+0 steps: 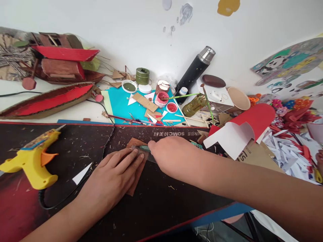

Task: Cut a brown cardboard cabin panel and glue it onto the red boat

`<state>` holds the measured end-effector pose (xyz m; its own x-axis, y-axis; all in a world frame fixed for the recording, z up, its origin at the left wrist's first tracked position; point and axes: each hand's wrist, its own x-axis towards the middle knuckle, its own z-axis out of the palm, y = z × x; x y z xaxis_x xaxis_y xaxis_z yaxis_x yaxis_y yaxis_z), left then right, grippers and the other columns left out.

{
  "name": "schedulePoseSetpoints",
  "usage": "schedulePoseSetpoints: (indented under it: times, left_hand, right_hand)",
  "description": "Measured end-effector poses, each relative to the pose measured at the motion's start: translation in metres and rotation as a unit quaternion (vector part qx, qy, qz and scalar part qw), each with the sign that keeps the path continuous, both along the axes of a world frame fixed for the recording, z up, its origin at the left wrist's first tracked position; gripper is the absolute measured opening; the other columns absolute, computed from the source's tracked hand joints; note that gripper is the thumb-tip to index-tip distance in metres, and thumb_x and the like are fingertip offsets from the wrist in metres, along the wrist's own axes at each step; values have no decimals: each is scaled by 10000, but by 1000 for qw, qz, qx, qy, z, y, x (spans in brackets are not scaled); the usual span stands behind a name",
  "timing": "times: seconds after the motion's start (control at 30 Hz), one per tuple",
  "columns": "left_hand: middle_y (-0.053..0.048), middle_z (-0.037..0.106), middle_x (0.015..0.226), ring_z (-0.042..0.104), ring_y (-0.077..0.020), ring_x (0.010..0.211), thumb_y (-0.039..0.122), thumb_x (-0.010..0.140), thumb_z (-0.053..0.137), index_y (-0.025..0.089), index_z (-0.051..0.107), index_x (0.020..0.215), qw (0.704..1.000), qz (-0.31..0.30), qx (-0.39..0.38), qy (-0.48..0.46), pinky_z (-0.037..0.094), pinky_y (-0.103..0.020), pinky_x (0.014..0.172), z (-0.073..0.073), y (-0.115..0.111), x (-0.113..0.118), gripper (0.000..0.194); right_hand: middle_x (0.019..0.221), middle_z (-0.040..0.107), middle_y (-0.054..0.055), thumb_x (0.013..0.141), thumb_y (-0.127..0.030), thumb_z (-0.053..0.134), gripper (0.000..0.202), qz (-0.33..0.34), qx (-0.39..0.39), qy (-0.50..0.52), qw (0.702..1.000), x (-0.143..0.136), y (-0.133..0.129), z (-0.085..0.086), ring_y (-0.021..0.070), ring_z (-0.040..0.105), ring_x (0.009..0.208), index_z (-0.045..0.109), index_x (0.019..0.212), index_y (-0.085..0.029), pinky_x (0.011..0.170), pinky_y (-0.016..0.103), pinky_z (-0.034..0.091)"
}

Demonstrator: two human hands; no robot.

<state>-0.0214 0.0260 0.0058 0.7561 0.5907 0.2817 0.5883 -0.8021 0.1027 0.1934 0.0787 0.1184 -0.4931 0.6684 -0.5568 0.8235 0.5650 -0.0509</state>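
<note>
A small brown piece of card (138,177) lies on the dark mat (161,208). My left hand (117,173) rests flat over it, fingers stretched out and pressing a ruler-like strip whose details are hidden. From the right, my right hand (166,154) is closed around a green cutter (145,148), its tip reaching the card beside my left fingertips. Left of my hands, a yellow glue gun (37,159) lies on the mat, and a white paper triangle (82,173) sits between them.
Cardboard boats (47,101) stand at the back left. Open paint jars (161,99) and brushes cover a blue sheet (118,104). Behind stands a black thermos (193,72). Rolled red paper (259,119) and white paper scraps (287,158) lie at the right.
</note>
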Motion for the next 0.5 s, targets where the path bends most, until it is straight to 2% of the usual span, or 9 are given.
schedulePoseSetpoints:
  times: [0.27,0.5]
  left_hand:
    - [-133,698,1382,558,-343,1315,171,999,398,126,580,1474,1000,-8,3,-3,443,-483,1012,2,2,0,511]
    - [-132,693,1388,555,-341,1319,198,1022,375,148,566,1484,1000,-4,-10,0,442,-487,1016,0,2,-1,503]
  right_hand:
    - [861,772,142,989,-163,559,259,-21,-36,-37,998,1,2,5,276,786,858,648,1229,-119,718,336,574]
    - [902,781,163,974,-161,572,312,-34,-53,-41,997,-4,1,1,279,784,870,637,1274,-102,748,349,578]
